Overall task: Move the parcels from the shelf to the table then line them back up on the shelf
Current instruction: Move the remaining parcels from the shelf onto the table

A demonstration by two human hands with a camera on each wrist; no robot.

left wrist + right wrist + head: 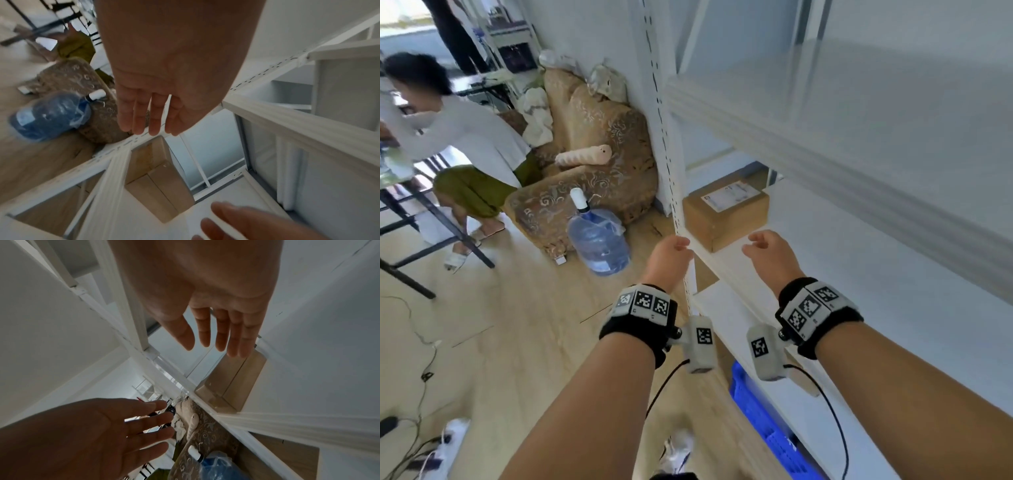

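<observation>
A brown cardboard parcel [724, 212] with a white label lies at the left end of the white shelf board [859, 260], against the perforated upright [671, 164]. The same parcel [160, 177] shows below the fingers in the left wrist view, and the parcel [232, 382] shows beyond the fingertips in the right wrist view. My left hand [671, 250] hovers at the shelf's front left corner, fingers straight and empty. My right hand [763, 246] hovers just right of the parcel's near corner, fingers relaxed and empty. Neither hand touches the parcel.
An upper shelf [825, 113] overhangs the parcel. A blue crate [763, 421] sits under the lower board. On the floor to the left stand a blue water jug [599, 240] and a patterned armchair [592, 164]. A person [458, 144] crouches by a dark-framed table [414, 219].
</observation>
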